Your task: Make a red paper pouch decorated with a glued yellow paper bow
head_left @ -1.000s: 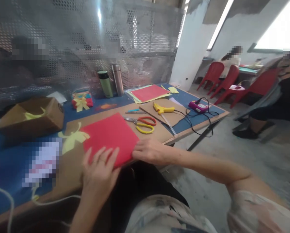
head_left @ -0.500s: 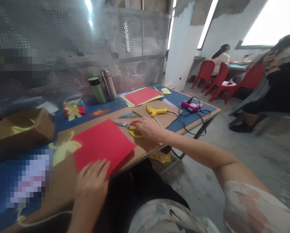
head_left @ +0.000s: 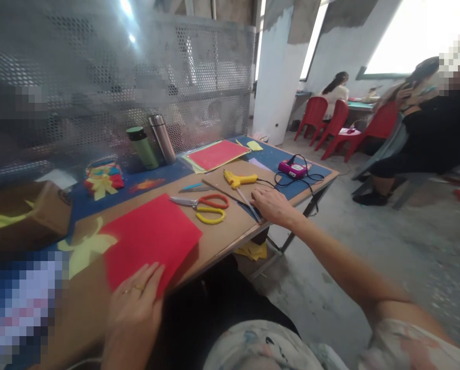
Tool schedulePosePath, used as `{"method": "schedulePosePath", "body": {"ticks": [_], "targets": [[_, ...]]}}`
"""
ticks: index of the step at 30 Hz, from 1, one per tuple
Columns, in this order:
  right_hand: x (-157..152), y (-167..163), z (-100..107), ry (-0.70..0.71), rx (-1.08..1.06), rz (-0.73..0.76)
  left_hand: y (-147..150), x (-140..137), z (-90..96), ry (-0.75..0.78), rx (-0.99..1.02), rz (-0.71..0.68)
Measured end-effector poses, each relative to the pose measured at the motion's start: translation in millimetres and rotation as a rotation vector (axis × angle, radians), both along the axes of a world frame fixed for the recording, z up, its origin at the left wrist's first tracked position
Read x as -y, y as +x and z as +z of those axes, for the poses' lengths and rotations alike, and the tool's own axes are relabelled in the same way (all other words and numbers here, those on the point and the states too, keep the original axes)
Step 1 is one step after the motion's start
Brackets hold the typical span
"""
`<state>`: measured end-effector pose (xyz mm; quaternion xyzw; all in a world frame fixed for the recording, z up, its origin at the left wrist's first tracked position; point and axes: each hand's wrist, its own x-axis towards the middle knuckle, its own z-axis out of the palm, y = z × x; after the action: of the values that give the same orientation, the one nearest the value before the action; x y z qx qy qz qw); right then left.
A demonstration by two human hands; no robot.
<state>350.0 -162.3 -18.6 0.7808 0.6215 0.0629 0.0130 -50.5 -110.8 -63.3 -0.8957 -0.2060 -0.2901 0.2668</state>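
My left hand (head_left: 137,298) lies flat with fingers stretched out on the near edge of a red sheet of paper (head_left: 149,236). My right hand (head_left: 272,205) has its fingers bent down at the near end of a long, thin ruler-like strip (head_left: 224,191) on the board. A pale, narrow strip (head_left: 247,203) crosses it beside my fingertips. Between the hands lie scissors (head_left: 205,205) with orange and yellow handles, blades toward the red paper. A yellow glue gun (head_left: 240,179) rests just beyond the right hand, and a blue-handled cutter (head_left: 193,187) is behind the scissors.
Pale yellow cut paper (head_left: 89,249) lies left of the red sheet, near a cardboard box (head_left: 33,216). Two bottles (head_left: 143,149) and a paper stack (head_left: 216,155) stand along the back. A purple power strip (head_left: 291,168) with black cable is at right. People sit beyond.
My right hand has let go of the scissors, which stay on the board, and has moved right to the thin strips. My left hand remains on the red paper. The view has shifted right.
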Motion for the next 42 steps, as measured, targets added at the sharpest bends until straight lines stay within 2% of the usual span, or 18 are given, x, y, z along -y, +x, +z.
{"method": "schedulePosePath", "body": {"ticks": [5, 10, 14, 19, 27, 33, 38, 42], "targets": [[12.3, -5.6, 7.5, -0.046, 0.032, 0.018, -0.3, -3.0, -2.8, -0.009, -0.004, -0.004], [31.5, 6.1, 14.0, -0.1, -0.013, 0.105, -2.7, -5.0, -5.6, -0.028, 0.0, -0.019], [39.5, 24.4, 5.4, 0.005, -0.098, 0.231, -5.1, -6.1, -7.3, -0.049, -0.006, -0.024], [39.1, 37.7, -4.7, 0.076, -0.088, 0.265, -5.9, -4.7, -5.8, -0.057, -0.012, -0.025], [21.2, 45.3, -10.5, 0.027, 0.016, 0.254, -3.1, -2.0, -5.9, -0.06, -0.003, -0.011], [9.7, 59.4, -17.8, 0.06, -0.05, 0.245, -2.5, -0.8, -5.6, -0.059, -0.004, -0.009], [10.3, 67.6, -29.3, 0.152, -0.057, 0.198, 4.8, 10.7, -1.0, -0.118, 0.013, 0.057], [19.0, 49.1, -23.7, 0.228, 0.0, 0.156, 11.1, 16.8, 0.0, -0.194, 0.046, 0.08]]}}
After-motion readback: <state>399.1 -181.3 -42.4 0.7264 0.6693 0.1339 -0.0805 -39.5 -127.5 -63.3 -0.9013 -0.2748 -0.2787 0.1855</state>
